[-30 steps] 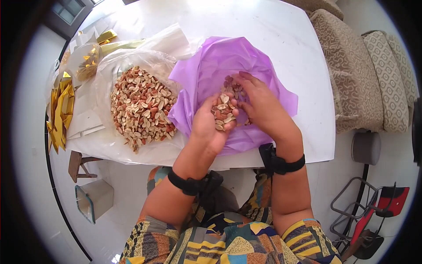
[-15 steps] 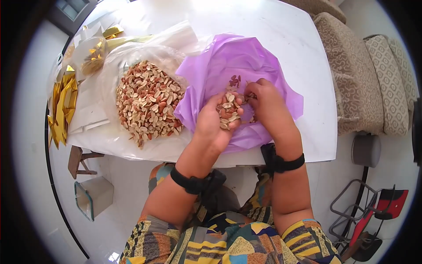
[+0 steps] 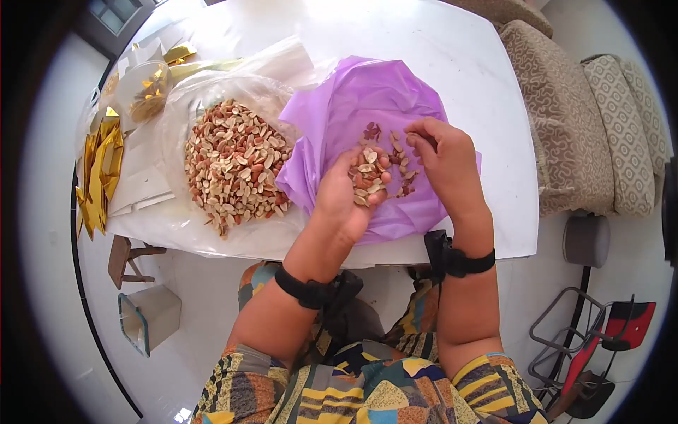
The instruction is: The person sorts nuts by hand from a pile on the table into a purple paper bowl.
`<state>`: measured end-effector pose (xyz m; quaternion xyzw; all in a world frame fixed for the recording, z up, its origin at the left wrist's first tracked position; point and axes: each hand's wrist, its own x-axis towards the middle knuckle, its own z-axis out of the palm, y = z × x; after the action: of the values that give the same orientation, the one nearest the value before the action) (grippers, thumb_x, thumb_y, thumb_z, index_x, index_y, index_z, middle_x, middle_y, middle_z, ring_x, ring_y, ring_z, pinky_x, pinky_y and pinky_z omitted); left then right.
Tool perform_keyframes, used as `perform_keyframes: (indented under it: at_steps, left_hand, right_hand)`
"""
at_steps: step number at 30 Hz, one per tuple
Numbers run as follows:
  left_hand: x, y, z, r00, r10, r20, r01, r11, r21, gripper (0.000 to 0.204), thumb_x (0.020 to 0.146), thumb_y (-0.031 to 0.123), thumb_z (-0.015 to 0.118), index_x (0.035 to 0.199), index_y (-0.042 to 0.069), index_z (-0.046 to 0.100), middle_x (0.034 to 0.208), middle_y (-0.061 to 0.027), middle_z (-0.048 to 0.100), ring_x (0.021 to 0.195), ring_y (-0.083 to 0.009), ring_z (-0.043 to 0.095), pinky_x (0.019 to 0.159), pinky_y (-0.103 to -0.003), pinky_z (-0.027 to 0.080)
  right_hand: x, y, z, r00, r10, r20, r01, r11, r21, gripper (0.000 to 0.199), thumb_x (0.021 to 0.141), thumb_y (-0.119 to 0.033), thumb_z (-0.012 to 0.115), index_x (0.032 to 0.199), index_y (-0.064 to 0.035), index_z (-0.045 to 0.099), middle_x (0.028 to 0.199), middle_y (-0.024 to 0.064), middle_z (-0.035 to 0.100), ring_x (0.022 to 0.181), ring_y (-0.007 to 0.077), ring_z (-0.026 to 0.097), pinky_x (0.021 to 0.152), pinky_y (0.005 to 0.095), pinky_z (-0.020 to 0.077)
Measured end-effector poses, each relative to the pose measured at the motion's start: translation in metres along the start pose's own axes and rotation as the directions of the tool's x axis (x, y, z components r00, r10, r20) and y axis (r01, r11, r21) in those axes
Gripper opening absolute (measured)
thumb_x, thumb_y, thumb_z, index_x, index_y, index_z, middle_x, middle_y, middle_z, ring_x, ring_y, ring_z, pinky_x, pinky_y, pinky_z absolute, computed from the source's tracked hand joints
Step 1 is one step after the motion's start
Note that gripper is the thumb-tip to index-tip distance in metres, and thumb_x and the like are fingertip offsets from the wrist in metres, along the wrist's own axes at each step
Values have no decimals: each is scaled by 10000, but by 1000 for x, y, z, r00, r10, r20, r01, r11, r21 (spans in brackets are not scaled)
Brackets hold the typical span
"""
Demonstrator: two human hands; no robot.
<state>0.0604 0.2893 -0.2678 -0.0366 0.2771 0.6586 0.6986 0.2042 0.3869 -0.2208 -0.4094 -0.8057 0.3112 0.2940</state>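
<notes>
My left hand (image 3: 343, 196) is cupped palm-up over the purple plastic bag (image 3: 406, 92), holding a small heap of peanuts (image 3: 369, 174), pale halves mixed with some red-skinned pieces. To its right, my right hand (image 3: 450, 161) is raised above the bag with thumb and fingertips pinched together; whatever lies between them is too small to make out. Reddish-brown bits, seemingly peanut skins (image 3: 404, 172), lie scattered on the purple plastic between my hands. Left of that bag, a large pile of peanuts (image 3: 236, 166) rests on a spread clear plastic bag (image 3: 173, 134).
At the left of the white table (image 3: 487, 92) lie gold foil packaging (image 3: 104, 159) and a clear plastic container (image 3: 146, 95). A patterned sofa (image 3: 561, 120) stands to the right. On the floor are a waste bin (image 3: 157, 316), a wooden stool (image 3: 127, 261) and a red-and-black folding chair (image 3: 625, 325).
My right hand has moved right and slightly up, away from my left hand, uncovering more skins on the purple bag. My left hand stays in place with its peanuts.
</notes>
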Motion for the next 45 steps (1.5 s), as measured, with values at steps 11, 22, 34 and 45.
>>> perform_keyframes:
  at_steps: [11, 22, 34, 45]
  left_hand:
    - [5, -4, 3, 1000, 23, 11, -23, 999, 34, 279, 1051, 264, 409, 1047, 52, 591, 896, -68, 639, 742, -177, 623, 469, -251, 406]
    - [10, -4, -1, 997, -10, 74, 12, 1000, -24, 256, 1050, 232, 402, 1095, 40, 566, 959, -91, 623, 770, -197, 610, 464, -251, 422]
    - [8, -1, 2, 999, -25, 39, 27, 999, -42, 257, 1045, 242, 419, 1097, 38, 567, 953, -92, 620, 772, -204, 612, 465, -252, 420]
    - [9, -5, 5, 999, 16, -30, -16, 1000, 26, 272, 1054, 267, 403, 1069, 66, 586, 911, -66, 646, 758, -187, 634, 477, -256, 413]
  right_hand:
    - [-3, -2, -7, 998, 27, 56, -40, 969, 243, 208, 858, -18, 701, 1063, 12, 696, 882, 126, 686, 791, 209, 667, 700, 319, 528]
    - [-6, 18, 10, 953, 21, 302, 40, 980, -195, 207, 804, 72, 639, 1008, 37, 628, 987, 195, 607, 819, 347, 652, 702, 416, 551]
    - [2, 22, 7, 991, -66, 114, 82, 987, -139, 188, 818, 37, 658, 1001, -2, 680, 895, 172, 652, 793, 296, 654, 720, 358, 531]
    - [1, -18, 1, 991, -24, 135, -31, 920, 391, 140, 880, 15, 690, 1019, 19, 692, 957, 58, 688, 847, 116, 641, 745, 267, 523]
